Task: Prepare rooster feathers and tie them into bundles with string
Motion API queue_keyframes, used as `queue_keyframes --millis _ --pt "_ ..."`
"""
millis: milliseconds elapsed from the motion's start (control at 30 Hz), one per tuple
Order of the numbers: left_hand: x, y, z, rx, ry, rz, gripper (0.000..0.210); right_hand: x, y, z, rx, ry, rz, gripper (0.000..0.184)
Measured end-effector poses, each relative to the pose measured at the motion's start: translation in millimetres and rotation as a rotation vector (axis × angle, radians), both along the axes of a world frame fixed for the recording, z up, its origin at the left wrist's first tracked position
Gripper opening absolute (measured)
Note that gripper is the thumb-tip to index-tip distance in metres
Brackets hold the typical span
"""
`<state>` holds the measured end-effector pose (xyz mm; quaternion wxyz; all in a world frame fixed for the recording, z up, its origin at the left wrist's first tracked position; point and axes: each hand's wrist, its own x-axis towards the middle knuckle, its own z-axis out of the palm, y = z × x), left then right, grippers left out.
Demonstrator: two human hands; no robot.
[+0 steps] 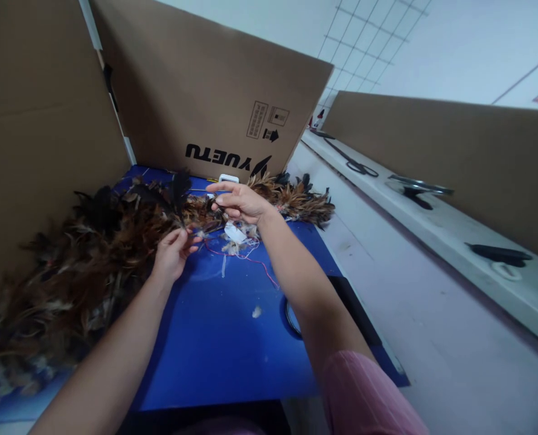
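Pinched between the thumb and fingers of my left hand (pixel 171 254) is the base of a dark feather (pixel 179 196) that stands upright. My right hand (pixel 244 204) hovers just to its right above the feathers, its index finger reaching forward and the other fingers curled; what they hold, if anything, is too small to make out. A large heap of loose brown and black feathers (pixel 92 272) spreads over the left of the blue table (pixel 223 350). Bundled brown feathers (pixel 296 199) lie beyond my right hand. Below it are a white tag (pixel 235 233) and red thread (pixel 255 261).
Cardboard panels (pixel 214 78) stand behind and left of the table. Along the right runs a white ledge (pixel 441 223) with scissors (pixel 361 168) and a black-handled tool (pixel 499 254). A round dark-rimmed object (pixel 291 319) is partly hidden under my right forearm.
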<state>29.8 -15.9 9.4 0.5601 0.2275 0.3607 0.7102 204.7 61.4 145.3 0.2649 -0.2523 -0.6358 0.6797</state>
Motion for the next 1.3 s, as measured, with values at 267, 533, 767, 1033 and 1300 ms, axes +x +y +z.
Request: queue_keyframes --millis 267,533,767,1033,1300 --pt "13.5 -12.4 5.3 -0.052 -0.026 -0.202 0.015 8.3 -22.2 -2.4 -0.041 0.035 -0.06 0.031" --pt "20.6 -22.8 8.2 -0.062 0.016 -0.333 0.011 15.3 -42.6 -18.6 -0.078 0.115 -0.206 0.025" --pt "24.6 -23.2 7.7 -0.089 0.046 -0.329 0.008 30.9 -57.7 -28.6 -0.184 0.28 -0.488 0.017" --pt "32.1 -23.4 6.5 -0.154 0.091 -0.302 0.01 55.8 -83.4 -61.0 -0.228 0.456 -0.813 0.023" --pt "43.7 -31.7 5.4 -0.186 0.16 -0.387 0.006 26.6 -107.9 -111.6 0.114 0.054 -0.617 0.032"
